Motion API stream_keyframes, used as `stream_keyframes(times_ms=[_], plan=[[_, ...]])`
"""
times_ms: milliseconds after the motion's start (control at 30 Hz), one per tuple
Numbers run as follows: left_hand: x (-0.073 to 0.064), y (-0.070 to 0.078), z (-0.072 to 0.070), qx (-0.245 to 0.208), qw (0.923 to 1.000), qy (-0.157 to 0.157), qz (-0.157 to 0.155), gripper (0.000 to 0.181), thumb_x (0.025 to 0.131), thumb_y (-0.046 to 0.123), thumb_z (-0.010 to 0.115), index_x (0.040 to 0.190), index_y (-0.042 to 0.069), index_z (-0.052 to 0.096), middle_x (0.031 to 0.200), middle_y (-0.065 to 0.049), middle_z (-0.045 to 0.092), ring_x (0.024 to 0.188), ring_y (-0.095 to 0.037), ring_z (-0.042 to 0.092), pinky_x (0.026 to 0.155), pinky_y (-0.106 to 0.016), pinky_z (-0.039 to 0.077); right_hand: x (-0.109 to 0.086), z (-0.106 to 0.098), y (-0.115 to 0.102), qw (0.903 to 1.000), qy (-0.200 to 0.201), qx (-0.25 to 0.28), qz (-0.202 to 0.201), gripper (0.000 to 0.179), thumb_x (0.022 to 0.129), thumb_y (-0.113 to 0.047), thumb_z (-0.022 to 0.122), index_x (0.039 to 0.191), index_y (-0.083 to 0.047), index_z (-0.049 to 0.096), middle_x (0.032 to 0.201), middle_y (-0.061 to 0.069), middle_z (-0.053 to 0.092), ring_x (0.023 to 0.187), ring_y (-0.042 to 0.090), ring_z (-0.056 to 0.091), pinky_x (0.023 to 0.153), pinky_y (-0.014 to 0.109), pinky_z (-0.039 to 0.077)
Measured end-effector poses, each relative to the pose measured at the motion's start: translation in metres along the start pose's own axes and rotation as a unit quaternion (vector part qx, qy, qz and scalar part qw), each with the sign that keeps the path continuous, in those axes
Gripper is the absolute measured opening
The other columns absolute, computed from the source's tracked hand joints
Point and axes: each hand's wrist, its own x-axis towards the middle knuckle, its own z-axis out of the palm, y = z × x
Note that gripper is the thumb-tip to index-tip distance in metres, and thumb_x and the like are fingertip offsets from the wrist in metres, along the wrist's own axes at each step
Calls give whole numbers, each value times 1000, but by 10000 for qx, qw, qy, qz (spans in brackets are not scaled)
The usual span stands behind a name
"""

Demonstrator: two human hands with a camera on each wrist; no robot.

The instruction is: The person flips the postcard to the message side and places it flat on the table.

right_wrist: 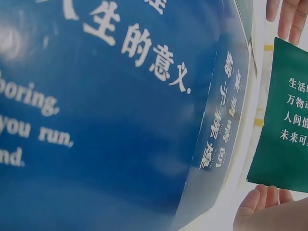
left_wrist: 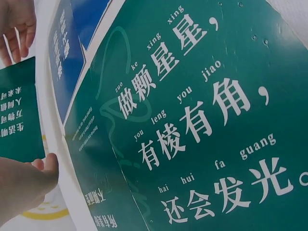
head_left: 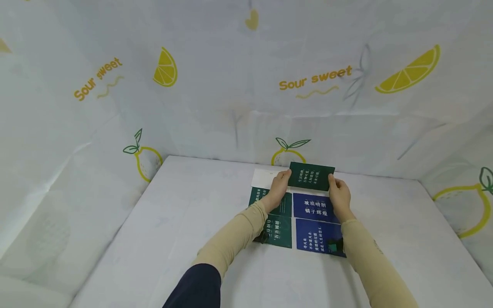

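A dark green card with white printed characters (head_left: 311, 176) is held up over the back of the table between both hands. My left hand (head_left: 278, 190) pinches its left edge, and my right hand (head_left: 340, 199) grips the right edge. Under and in front of it lie two blue cards, one behind (head_left: 313, 208) and one nearer (head_left: 313, 239). To their left are two green cards, a rear one (head_left: 284, 206) partly covered by the left hand and forearm, and a front one (head_left: 283, 233). A white card (head_left: 262, 177) lies behind the green ones.
The white table (head_left: 173, 222) ends at a back edge close behind the cards. Beyond it hangs a white sheet (head_left: 215, 85) printed with lemons and lettering. Both forearms reach across the front of the table, overlapping the outer sides of the laid cards.
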Motion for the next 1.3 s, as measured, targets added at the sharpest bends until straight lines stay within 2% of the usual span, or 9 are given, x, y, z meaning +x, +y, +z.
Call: stream_keyframes(times_ms=[100, 267, 567, 700, 900, 1133, 1300], plan=[[-1, 1, -1, -45, 9999, 48, 137, 62, 84, 62, 31, 129, 20, 39, 134, -3, 40, 124, -21, 38, 100, -40, 32, 6, 3, 5, 9999, 119, -42, -78, 88, 75, -73, 19, 133, -9, 35, 130, 15, 42, 117, 31, 40, 95, 49, 33], [-3, 0, -3, -126, 9996, 193, 176, 59, 82, 63, 36, 124, 23, 41, 130, -3, 44, 119, -22, 43, 95, -41, 37, 16, 10, 17, 9994, 327, -3, -144, 90, 72, -77, 16, 129, -11, 40, 124, 12, 47, 113, 28, 43, 93, 47, 34], [-3, -2, -3, -269, 9974, 557, 374, 46, 82, 58, 43, 112, 24, 46, 125, 0, 50, 116, -19, 46, 93, -39, 38, 12, 13, 18, 9993, 257, 60, -247, 87, 72, -78, 19, 126, -15, 44, 123, 11, 50, 114, 28, 43, 95, 48, 33], [-3, -2, -5, -261, 9967, 684, 347, 46, 80, 60, 45, 108, 24, 47, 124, 0, 52, 115, -18, 48, 92, -39, 39, 8, 12, 17, 9988, 116, 300, -376, 84, 72, -77, 23, 128, -18, 43, 125, 9, 49, 113, 27, 45, 95, 46, 35], [-3, -2, -7, -275, 9969, 618, 395, 40, 83, 50, 49, 110, 21, 47, 123, -2, 52, 115, -19, 47, 94, -38, 39, -3, 5, 7, 9937, -220, 949, -562, 80, 74, -73, 31, 133, -20, 36, 135, 8, 40, 119, 27, 42, 100, 43, 33], [-2, -2, -5, -267, 9970, 525, 493, 43, 84, 39, 54, 115, 10, 50, 125, -5, 50, 117, -21, 46, 93, -38, 40, -22, -11, -4, 9904, -661, 882, -830, 74, 81, -66, 31, 136, -17, 30, 141, 11, 31, 124, 29, 37, 101, 43, 32], [-2, -4, -4, -151, 9976, 415, 530, 39, 85, 35, 54, 116, 12, 50, 124, -2, 50, 117, -20, 45, 93, -37, 40, -34, -22, -11, 9902, -832, 692, -881, 68, 84, -61, 33, 137, -19, 29, 140, 11, 32, 123, 28, 37, 101, 43, 32]])
